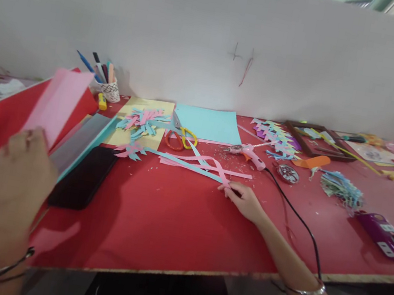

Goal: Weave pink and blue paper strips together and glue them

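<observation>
My left hand (20, 172) is closed on a wide pink paper sheet (61, 98), raised at the left and slightly blurred. Beneath it lie a grey-blue sheet (81, 142) and a dark phone-like slab (84, 178). In my right hand (243, 199) the fingertips pinch the ends of pink and blue paper strips (193, 166), which stretch left across the red table. Just beyond the strips rest scissors (183, 137) with red and yellow handles and a pink glue gun (247, 154). Small folded pink and blue paper pieces (144, 120) are heaped on a yellow sheet (119, 134).
A light blue sheet (207, 123) lies by the white wall. Left of it stands a pen cup (110, 89). The glue gun's black cord (295, 213) runs past my right forearm. On the right are a purple power strip (389, 237), a tassel bundle (342, 188) and a brown tray (316, 140).
</observation>
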Action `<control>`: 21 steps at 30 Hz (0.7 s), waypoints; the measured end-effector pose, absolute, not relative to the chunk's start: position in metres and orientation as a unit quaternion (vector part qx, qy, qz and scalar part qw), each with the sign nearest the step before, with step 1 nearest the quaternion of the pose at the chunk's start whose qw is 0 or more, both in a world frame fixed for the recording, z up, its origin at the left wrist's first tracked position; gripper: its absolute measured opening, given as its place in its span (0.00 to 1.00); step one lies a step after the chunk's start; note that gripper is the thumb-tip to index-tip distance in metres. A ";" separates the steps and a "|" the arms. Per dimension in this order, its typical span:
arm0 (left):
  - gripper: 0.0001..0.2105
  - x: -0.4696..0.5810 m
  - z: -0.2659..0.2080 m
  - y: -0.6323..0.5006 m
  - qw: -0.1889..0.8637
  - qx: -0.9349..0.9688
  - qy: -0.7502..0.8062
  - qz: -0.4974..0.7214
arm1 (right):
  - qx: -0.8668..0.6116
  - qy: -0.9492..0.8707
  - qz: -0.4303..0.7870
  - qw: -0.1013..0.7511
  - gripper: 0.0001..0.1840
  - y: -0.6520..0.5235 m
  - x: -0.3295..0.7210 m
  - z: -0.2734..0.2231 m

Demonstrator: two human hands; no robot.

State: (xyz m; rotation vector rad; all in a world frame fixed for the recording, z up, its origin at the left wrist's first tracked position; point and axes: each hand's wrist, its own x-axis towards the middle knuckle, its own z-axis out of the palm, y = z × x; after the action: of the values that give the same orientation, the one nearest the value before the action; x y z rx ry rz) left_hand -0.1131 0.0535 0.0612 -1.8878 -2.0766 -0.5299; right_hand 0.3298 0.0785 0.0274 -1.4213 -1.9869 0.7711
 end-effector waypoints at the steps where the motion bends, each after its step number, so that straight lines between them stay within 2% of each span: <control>1: 0.27 -0.103 0.057 0.064 0.125 -0.647 -0.743 -0.114 | -0.533 -0.743 0.287 0.286 0.15 0.079 0.330 0.027; 4: 0.29 -0.095 0.043 0.081 0.055 -0.620 -0.782 -0.041 | -0.534 -0.744 0.285 0.283 0.16 0.079 0.330 0.027; 9: 0.29 -0.101 0.038 0.084 0.098 -0.667 -0.736 -0.065 | -0.512 -0.772 0.275 0.256 0.17 0.079 0.329 0.032; 12: 0.28 -0.076 0.054 0.080 0.035 -0.746 -0.663 -0.050 | -0.497 -0.794 0.264 0.231 0.18 0.078 0.324 0.041; 15: 0.24 -0.037 0.072 0.077 -0.052 -0.829 -0.546 -0.108 | -0.475 -0.816 0.239 0.226 0.18 0.079 0.314 0.056; 21: 0.30 0.039 0.088 0.085 -0.141 -0.866 -0.426 -0.223 | -0.410 -0.853 0.199 0.254 0.17 0.088 0.283 0.095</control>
State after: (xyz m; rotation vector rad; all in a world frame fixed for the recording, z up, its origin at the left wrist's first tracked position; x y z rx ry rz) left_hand 0.0388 0.0849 0.0879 -2.9953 -1.4724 -0.7707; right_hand 0.2832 0.0881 0.0952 -1.1139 -2.3179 0.5416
